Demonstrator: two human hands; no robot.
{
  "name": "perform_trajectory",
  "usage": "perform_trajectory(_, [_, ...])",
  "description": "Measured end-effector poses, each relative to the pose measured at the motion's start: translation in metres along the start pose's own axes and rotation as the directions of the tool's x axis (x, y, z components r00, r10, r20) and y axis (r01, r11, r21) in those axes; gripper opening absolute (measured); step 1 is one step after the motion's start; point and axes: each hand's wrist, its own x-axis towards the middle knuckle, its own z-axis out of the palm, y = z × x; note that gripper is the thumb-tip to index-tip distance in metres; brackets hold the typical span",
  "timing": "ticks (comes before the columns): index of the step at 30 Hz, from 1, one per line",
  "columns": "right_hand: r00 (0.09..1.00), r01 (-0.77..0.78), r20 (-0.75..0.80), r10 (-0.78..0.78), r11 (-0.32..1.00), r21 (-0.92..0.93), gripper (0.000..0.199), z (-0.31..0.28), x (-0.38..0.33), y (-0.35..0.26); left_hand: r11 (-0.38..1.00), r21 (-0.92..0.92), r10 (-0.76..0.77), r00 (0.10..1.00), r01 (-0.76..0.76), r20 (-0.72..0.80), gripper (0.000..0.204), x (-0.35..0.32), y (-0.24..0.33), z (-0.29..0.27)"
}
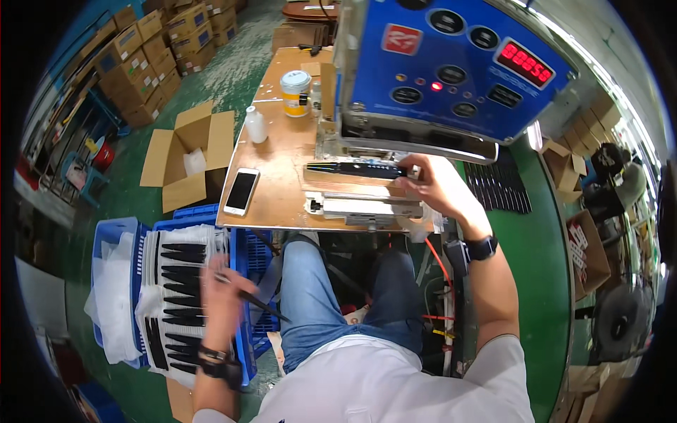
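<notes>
— Black slim pieces fill the picture: a long one (356, 169) lies along the fixture under the blue machine (451, 63) at upper centre, and rows of them (176, 296) sit on white sheets in the blue crate (116, 233) at lower left.

— What are the hands doing?

— At centre right, the right hand (437, 187) has its fingertips pinched on the right end of the long piece, so that grip is closed on it at the very tip, with the rest of the piece stretching away to the left over the wooden surface (271, 166). The left hand (222, 296) is down over the crate, fingers curled round another thin black piece (257, 303) that pokes out toward lower right.

— How far along does it look?

— I'd judge mid-cycle. One piece is seated at the machine, one is in hand as it leaves or returns to the crate, and many remain in the crate rows. A further batch of black pieces (501, 187) lies on the green belt (550, 268) to the right, possibly finished, though I cannot tell.

— Anything else close by?

— A white phone (241, 190) lies on the surface's left edge, a small white bottle (255, 125) and a yellow-banded tub (295, 92) stand above it, and an open cardboard box (190, 155) is on the floor to the left.
</notes>
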Motion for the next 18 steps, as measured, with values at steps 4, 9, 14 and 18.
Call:
perform_trajectory(4, [0.983, 0.176, -0.039, -0.180, 0.980, -0.095, 0.038, 0.000, 0.003, 0.008, 0.918, -0.091, -0.322, 0.859, 0.386, 0.397, 0.051, -0.047, -0.061, 0.070])
perform_trajectory(9, [0.980, 0.126, -0.128, -0.156, 0.968, -0.216, 0.035, -0.033, -0.026, -0.001, 0.852, -0.142, -0.346, 0.746, 0.503, 0.570, 0.044, -0.057, -0.072, 0.104])
perform_trajectory(14, [0.914, -0.106, -0.400, 0.073, 0.992, -0.062, 0.028, -0.058, -0.122, 0.044, 0.766, 0.091, -0.520, 0.531, 0.636, 0.669, 0.041, -0.077, -0.094, 0.089])
perform_trajectory(18, [0.717, -0.449, -0.552, 0.426, 0.888, 0.101, 0.028, -0.044, -0.253, 0.149, 0.791, 0.309, -0.561, 0.422, 0.528, 0.712, 0.042, -0.044, -0.070, 0.100])
